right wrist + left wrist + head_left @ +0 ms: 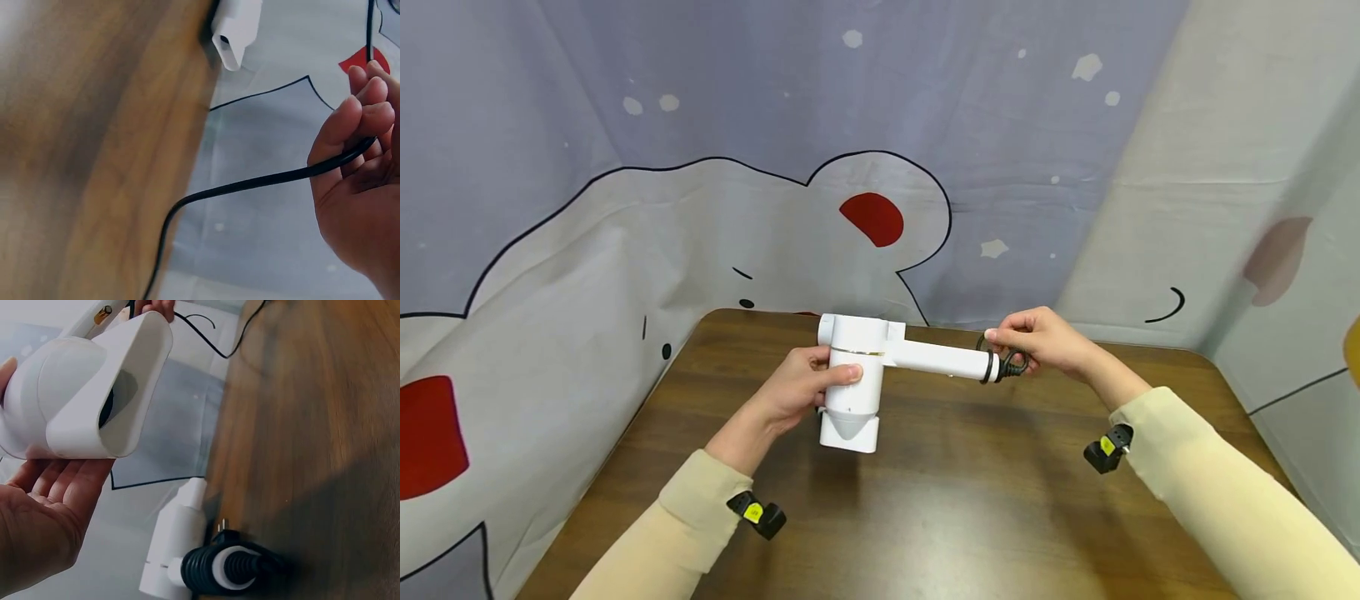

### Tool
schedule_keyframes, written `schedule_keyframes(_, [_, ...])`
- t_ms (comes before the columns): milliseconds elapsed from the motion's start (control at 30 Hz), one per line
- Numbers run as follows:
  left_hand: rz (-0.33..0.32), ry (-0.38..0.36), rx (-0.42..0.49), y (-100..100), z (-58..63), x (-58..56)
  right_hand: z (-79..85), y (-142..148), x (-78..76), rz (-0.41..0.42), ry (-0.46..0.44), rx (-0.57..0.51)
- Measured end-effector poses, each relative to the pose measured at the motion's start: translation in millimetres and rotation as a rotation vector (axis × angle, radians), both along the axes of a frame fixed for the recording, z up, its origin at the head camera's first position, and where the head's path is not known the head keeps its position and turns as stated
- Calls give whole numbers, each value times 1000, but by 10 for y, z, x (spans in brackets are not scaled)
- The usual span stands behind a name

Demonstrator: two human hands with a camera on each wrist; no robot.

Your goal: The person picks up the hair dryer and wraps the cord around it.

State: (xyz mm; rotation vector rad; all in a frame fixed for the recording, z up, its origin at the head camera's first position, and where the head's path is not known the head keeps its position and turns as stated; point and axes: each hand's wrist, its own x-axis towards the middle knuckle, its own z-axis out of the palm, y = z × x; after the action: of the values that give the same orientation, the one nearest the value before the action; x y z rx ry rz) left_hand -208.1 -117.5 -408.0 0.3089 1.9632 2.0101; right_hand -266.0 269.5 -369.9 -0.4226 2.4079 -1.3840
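Note:
A white hair dryer (859, 333) is held above the wooden table, its handle pointing right and its flat nozzle (838, 433) downward. My left hand (801, 382) grips the dryer's body, with the thumb across the front. At the handle's end, my right hand (1043, 337) pinches the black power cord (269, 180), which loops close to the handle. In the right wrist view the cord runs through the curled fingers and off over the table. The left wrist view looks into the nozzle's wide mouth, with the fingers under the body.
Low in the left wrist view lies a second white hair dryer (175, 537) with black cord wound into a coil (200, 572). A white nozzle-like piece (237, 28) shows in the right wrist view. A printed curtain (760, 233) hangs behind the brown wooden table (955, 492).

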Motion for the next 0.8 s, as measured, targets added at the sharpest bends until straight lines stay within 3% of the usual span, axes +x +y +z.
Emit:
schedule_keyframes(333, [-5, 38, -107, 0, -11, -18, 253, -133, 23, 65, 120, 170])
schedule_keyframes(533, [45, 38, -155, 11, -46, -62, 333, -207, 74, 67, 199, 247])
schedule_keyframes(800, [140, 15, -176, 47, -86, -132, 364, -261, 178, 52, 250, 246])
